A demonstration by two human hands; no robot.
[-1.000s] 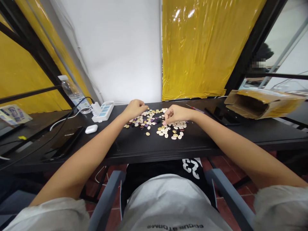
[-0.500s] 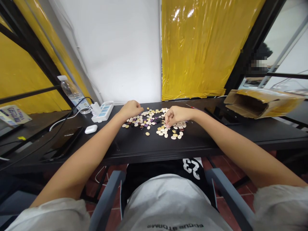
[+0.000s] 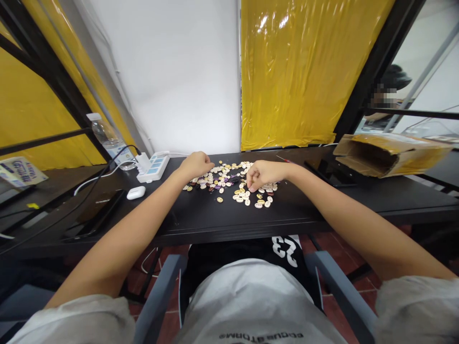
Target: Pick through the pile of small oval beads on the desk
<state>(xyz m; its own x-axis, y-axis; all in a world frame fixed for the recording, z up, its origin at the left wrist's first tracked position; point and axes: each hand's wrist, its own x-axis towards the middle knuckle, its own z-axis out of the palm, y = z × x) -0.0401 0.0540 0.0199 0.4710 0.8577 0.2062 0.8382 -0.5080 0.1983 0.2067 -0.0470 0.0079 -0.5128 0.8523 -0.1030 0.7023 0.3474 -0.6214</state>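
Observation:
A scatter of small buttons [image 3: 229, 184], cream, yellow, brown and purple, lies on the black table [image 3: 229, 217] in front of me. My left hand [image 3: 195, 165] rests as a fist at the left edge of the pile; whether it holds buttons is hidden. My right hand [image 3: 263, 173] is curled over the right part of the pile, its fingertips pinched down among the cream buttons. What sits between those fingertips is too small to make out.
A white power strip [image 3: 154, 167], a water bottle [image 3: 107, 138] and a white earbud case [image 3: 136, 192] stand at the left, near a dark phone [image 3: 98, 215]. An open cardboard box [image 3: 387, 153] lies at the right. Another person sits behind the right frame.
My right hand has dropped slightly, its fingertips now pressed into the buttons. My left hand has drawn back a little to the left and stays closed.

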